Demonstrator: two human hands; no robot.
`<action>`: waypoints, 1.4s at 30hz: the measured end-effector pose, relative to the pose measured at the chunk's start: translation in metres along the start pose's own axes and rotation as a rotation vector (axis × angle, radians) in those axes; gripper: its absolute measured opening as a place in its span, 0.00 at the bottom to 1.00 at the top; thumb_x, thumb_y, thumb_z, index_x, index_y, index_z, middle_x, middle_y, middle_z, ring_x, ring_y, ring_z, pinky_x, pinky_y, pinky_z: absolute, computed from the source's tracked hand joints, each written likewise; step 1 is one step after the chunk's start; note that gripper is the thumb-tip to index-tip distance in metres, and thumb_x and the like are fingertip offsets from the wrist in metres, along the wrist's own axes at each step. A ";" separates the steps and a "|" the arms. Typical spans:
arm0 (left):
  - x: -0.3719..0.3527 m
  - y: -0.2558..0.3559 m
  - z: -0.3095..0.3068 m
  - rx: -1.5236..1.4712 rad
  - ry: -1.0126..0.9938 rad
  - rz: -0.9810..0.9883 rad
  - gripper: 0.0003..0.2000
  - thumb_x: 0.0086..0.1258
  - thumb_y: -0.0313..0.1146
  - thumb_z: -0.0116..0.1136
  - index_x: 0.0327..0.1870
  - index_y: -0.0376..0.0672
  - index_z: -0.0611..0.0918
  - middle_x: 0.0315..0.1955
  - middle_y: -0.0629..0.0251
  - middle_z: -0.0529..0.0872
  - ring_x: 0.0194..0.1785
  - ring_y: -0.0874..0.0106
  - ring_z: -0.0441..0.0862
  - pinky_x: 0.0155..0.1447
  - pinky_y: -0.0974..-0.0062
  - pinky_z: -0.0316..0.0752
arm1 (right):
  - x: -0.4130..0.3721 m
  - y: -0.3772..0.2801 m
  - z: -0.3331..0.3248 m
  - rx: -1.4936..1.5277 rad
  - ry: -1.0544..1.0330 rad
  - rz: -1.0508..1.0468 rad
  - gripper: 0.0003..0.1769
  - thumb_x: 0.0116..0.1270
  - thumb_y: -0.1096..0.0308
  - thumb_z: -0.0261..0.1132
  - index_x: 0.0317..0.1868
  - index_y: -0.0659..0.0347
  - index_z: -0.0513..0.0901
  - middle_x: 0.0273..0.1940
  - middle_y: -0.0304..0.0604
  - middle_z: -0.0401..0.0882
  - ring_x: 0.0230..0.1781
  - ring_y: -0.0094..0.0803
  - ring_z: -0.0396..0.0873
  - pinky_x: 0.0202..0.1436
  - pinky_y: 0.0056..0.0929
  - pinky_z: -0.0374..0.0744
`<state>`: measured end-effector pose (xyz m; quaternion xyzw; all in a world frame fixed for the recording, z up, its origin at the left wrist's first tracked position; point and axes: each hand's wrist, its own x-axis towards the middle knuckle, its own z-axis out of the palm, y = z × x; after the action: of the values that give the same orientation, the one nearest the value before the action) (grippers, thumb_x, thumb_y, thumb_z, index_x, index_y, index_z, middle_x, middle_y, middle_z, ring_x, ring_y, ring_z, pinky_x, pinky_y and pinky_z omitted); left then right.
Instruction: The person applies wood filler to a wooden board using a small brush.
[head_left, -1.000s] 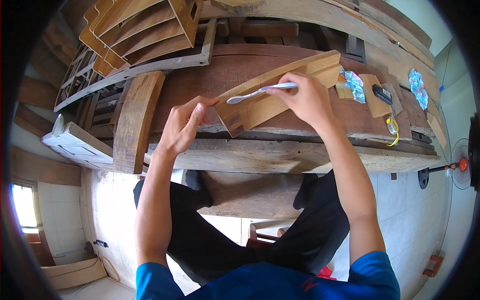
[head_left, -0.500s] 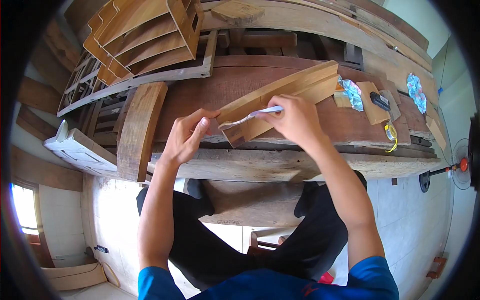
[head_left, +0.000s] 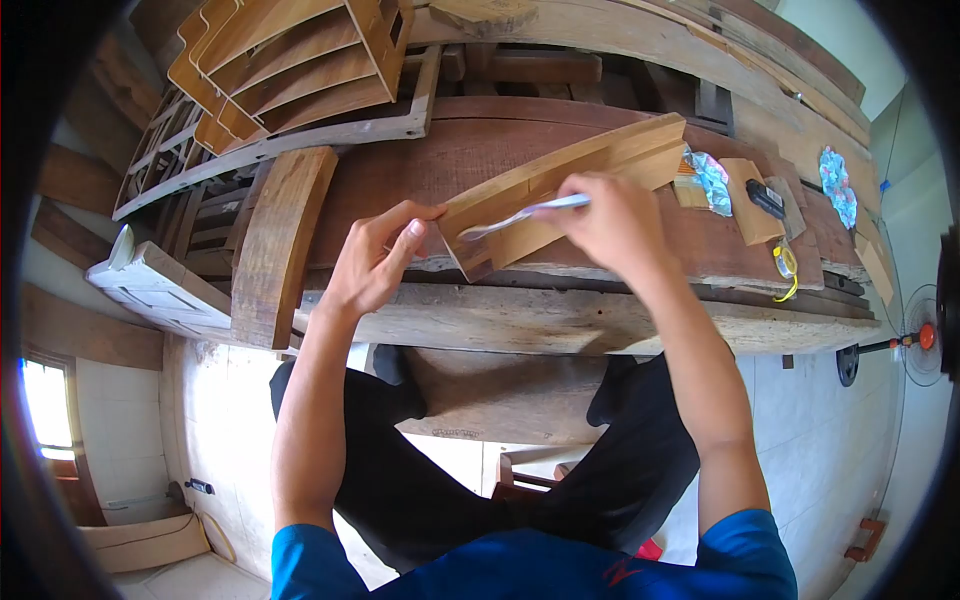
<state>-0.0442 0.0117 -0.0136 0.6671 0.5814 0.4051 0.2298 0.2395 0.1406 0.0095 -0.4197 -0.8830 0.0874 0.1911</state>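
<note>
An angled wooden piece point(head_left: 560, 170), made of boards joined lengthwise, lies slantwise on the dark red-brown plank bench point(head_left: 400, 180). My left hand point(head_left: 378, 255) grips its near left end between fingers and thumb. In my right hand point(head_left: 615, 220) is a white toothbrush point(head_left: 535, 210), held by the handle. The brush head points left and rests at the inner side of the piece, close to its left end. Whether the bristles touch the wood is hard to tell.
A thick wood block point(head_left: 285, 245) stands left of the piece. Behind it is a wooden tray rack point(head_left: 300, 60). To the right lie crumpled foil-like wrapping point(head_left: 711, 182), a black object point(head_left: 765, 198), a tape measure point(head_left: 785, 262) and another crumpled wrapper point(head_left: 837, 187). A fan point(head_left: 925, 333) is far right.
My right hand has moved a little to the right with the toothbrush, and the brush head has slid right, away from the left end. My left hand keeps its hold.
</note>
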 end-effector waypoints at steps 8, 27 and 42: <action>0.001 0.002 -0.003 0.002 -0.011 -0.023 0.29 0.86 0.59 0.49 0.60 0.40 0.89 0.33 0.54 0.89 0.39 0.67 0.89 0.47 0.65 0.84 | 0.000 0.000 0.005 0.031 0.157 -0.100 0.26 0.66 0.39 0.78 0.36 0.57 0.90 0.31 0.40 0.89 0.30 0.37 0.88 0.36 0.36 0.84; 0.004 0.001 -0.001 0.122 -0.001 -0.045 0.25 0.85 0.52 0.55 0.60 0.37 0.88 0.36 0.56 0.92 0.42 0.67 0.93 0.46 0.70 0.86 | -0.003 -0.004 0.019 0.066 0.165 -0.126 0.26 0.70 0.38 0.74 0.36 0.56 0.90 0.30 0.40 0.89 0.29 0.38 0.88 0.33 0.39 0.84; 0.003 -0.002 0.011 0.151 0.152 0.027 0.15 0.82 0.40 0.65 0.59 0.41 0.89 0.32 0.55 0.93 0.31 0.68 0.91 0.40 0.70 0.84 | 0.008 0.017 0.012 0.043 0.209 -0.191 0.22 0.75 0.41 0.71 0.40 0.53 0.91 0.32 0.38 0.91 0.24 0.28 0.85 0.28 0.32 0.82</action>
<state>-0.0368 0.0166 -0.0205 0.6575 0.6172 0.4127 0.1286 0.2414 0.1577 -0.0048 -0.3364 -0.8921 0.0438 0.2984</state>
